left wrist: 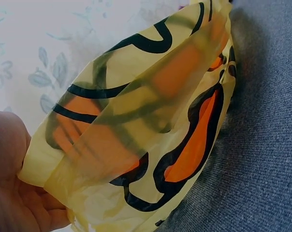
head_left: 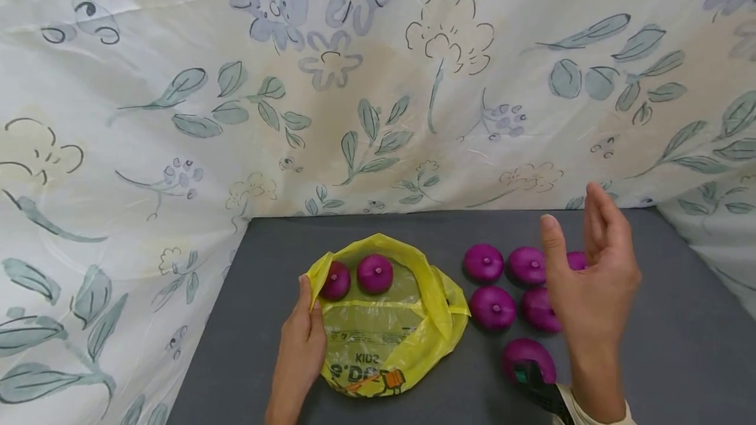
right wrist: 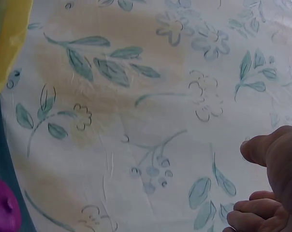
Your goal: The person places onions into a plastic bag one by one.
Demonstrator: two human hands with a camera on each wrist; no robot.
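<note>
A: Where is the yellow bag [head_left: 445,330]?

B: In the middle of the grey table [head_left: 236,326], with its mouth wide open. Two purple balls [head_left: 375,274] lie inside, at the far left.

A: Are there more?

B: I see six other balls [head_left: 493,308] to the right of the bag. The right hand [head_left: 599,274] is partly in the way, so some could be hiding.

A: Is that hand holding anything?

B: No, it's up in the air on the right, thumb apart from the fingers. The left hand [head_left: 301,346] pinches the bag's left edge.

A: Is the bag heavy?

B: I think it's very light. It looks thin, soft and crinkly, so it may flop if nobody holds it. A hard tug might rip it. The edge is a good place to grab, just where the left hand is.

A: And the balls?

B: They look smooth and shiny, so they may be slippery and roll away. I guess they're firm, but I can't tell how heavy. It's best to hold one round its fat sides, thumb across from fingers, not by the tiny pale bump on top.
</note>
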